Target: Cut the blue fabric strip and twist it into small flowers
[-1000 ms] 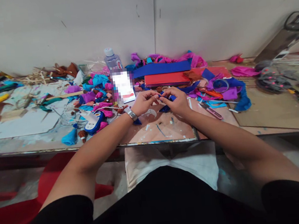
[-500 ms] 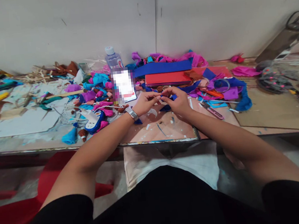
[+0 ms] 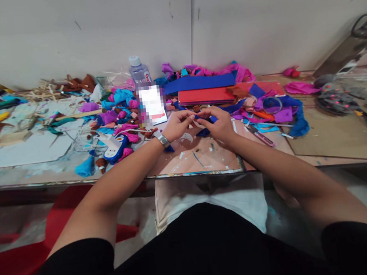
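Observation:
My left hand (image 3: 178,125), with a metal-banded watch on the wrist, is closed in a pinch over the middle of the table. Facing it, my right hand (image 3: 217,124) pinches too, and the fingertips of both hands nearly meet. Between them shows a small piece of dark blue crepe paper (image 3: 197,117), mostly hidden by the fingers. More dark blue paper (image 3: 203,133) lies on the tabletop just below the hands. A lit phone (image 3: 154,105) leans in front of a water bottle (image 3: 140,74), left of my left hand.
Crumpled crepe paper in pink, purple and blue (image 3: 120,96) covers the back of the table. Red sheets (image 3: 205,96) lie behind my hands. To the right are a pink cutter knife (image 3: 262,138) and a tape roll (image 3: 272,105). A blue-and-white power adapter (image 3: 116,149) sits left.
My fingers have shifted slightly, with the left fingertips drawn back a little from the right ones. Little else differs.

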A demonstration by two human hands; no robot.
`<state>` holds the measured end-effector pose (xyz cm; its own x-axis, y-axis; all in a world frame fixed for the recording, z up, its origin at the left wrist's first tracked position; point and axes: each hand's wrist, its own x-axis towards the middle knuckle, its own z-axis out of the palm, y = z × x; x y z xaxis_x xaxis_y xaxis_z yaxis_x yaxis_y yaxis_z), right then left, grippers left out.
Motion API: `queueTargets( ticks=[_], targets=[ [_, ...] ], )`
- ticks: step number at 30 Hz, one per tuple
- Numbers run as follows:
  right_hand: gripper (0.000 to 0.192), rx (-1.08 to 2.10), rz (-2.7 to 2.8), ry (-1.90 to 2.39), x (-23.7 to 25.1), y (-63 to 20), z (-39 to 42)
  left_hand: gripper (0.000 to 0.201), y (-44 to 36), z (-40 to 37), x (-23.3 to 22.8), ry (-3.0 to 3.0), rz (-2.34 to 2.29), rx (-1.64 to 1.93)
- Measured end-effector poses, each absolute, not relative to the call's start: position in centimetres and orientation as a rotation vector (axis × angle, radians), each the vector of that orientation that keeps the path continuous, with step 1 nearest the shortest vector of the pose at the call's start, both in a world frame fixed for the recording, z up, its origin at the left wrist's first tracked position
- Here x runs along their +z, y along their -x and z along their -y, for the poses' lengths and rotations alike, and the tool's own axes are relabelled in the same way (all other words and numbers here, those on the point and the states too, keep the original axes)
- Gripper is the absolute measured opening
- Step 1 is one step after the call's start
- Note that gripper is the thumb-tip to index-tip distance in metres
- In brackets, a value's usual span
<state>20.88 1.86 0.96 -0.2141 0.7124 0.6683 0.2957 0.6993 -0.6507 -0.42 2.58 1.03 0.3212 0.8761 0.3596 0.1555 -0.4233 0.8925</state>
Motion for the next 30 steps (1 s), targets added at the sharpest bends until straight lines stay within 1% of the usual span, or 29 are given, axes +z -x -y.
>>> queueTargets(
  ticks=[8, 11, 17, 19, 25, 30],
  targets=[
    [0.021, 0.454, 1.809, 0.829, 0.7, -20.9, -2.0, 0.072, 0.4, -2.6, 1.2, -1.759, -0.887, 1.090],
    [0.025, 0.431, 1.842, 0.818, 0.4, -21.1, -2.1, 0.069, 0.5, -2.6, 1.2, -1.744, -0.885, 1.103],
    [0.021, 0.375, 1.830, 0.775, 0.2, -21.0, -2.3, 0.062, 0.4, -2.9, 0.9, -1.702, -0.910, 1.153],
    [0.021, 0.359, 1.829, 0.777, 0.2, -21.1, -2.4, 0.063, 0.4, -3.0, 0.7, -1.705, -0.896, 1.169],
    [0.013, 0.365, 1.853, 0.777, -0.1, -21.1, -2.7, 0.067, 0.1, -2.7, 0.5, -1.739, -0.880, 1.170],
    [0.019, 0.351, 1.842, 0.818, -0.3, -21.0, -2.8, 0.074, 0.0, -2.4, 0.7, -1.749, -0.888, 1.151]
  ],
)
